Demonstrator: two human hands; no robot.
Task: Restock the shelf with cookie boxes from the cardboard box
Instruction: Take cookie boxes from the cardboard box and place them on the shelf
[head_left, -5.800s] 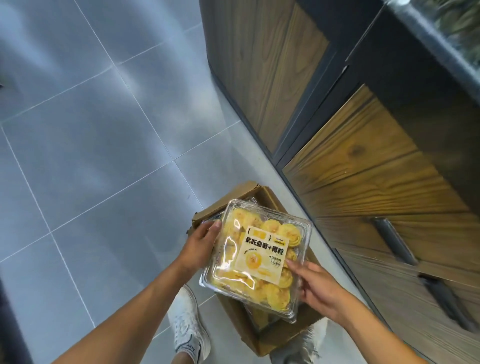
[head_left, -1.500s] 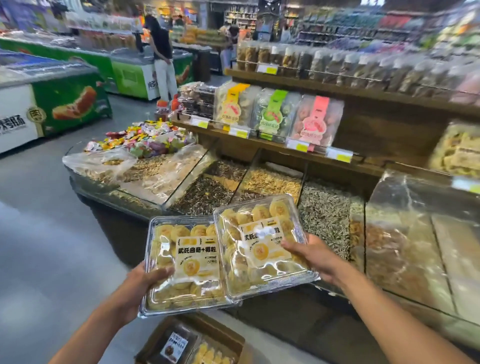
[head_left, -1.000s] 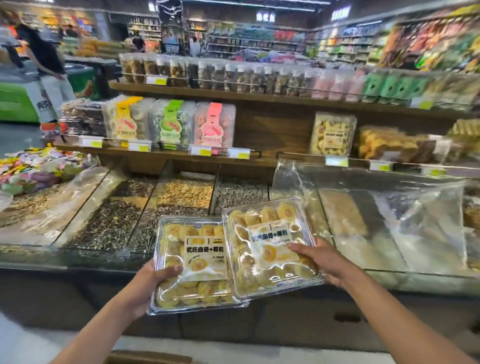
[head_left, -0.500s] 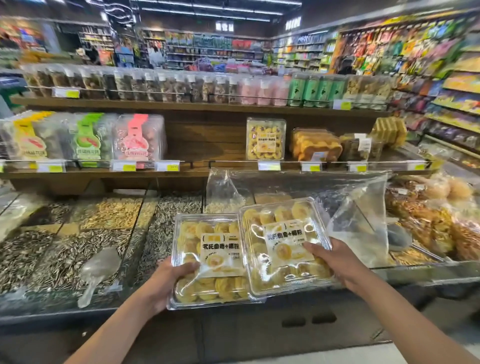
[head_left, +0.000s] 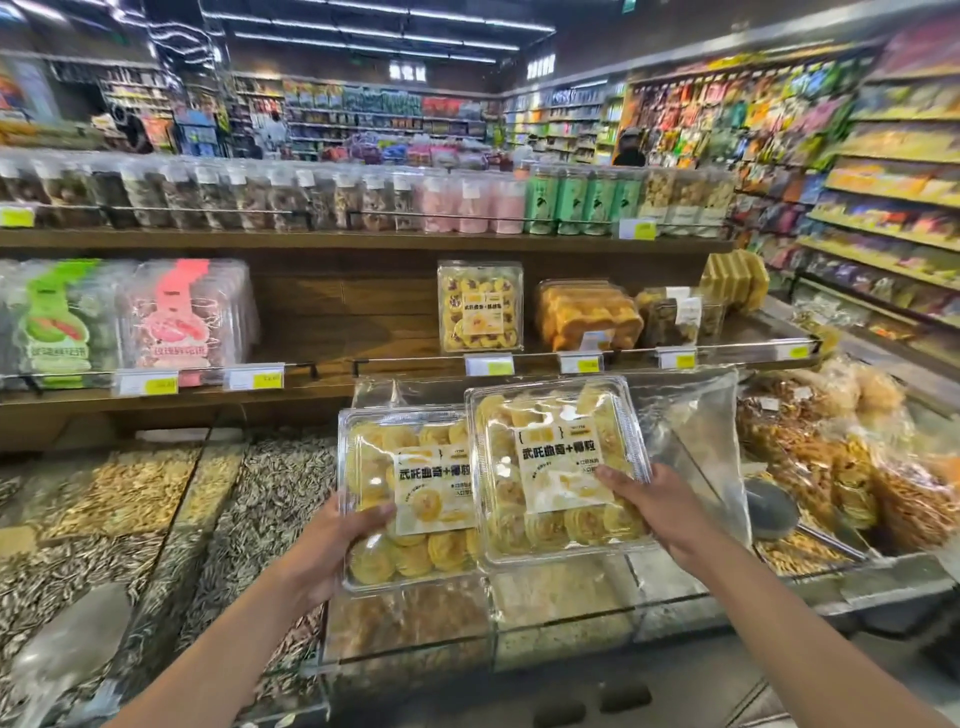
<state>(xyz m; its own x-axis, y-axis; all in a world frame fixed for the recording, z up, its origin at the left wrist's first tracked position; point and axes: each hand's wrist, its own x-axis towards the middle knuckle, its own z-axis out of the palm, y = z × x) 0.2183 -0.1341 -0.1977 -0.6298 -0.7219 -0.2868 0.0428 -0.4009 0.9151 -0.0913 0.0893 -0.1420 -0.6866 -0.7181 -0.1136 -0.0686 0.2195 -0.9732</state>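
Note:
I hold two clear plastic boxes of yellow cookies with white labels in front of me. My left hand (head_left: 332, 551) grips the left cookie box (head_left: 405, 499) at its lower left corner. My right hand (head_left: 657, 512) grips the right cookie box (head_left: 558, 467) at its lower right edge, and this box overlaps the left one. Beyond them the wooden shelf (head_left: 332, 332) carries one similar cookie box (head_left: 480, 306) standing upright, with a bare gap to its left. The cardboard box is out of view.
Below the shelf run glass-covered bins of seeds (head_left: 156, 509) and snacks (head_left: 831, 467), with a metal scoop (head_left: 774, 506) at the right. Pink packs (head_left: 187, 317) and green packs (head_left: 52, 322) stand at the shelf's left, orange cakes (head_left: 587, 314) to the right.
I came up from the cardboard box on the floor with a box in each hand. The view has swung right along the shelf, and both boxes sit higher and closer to it.

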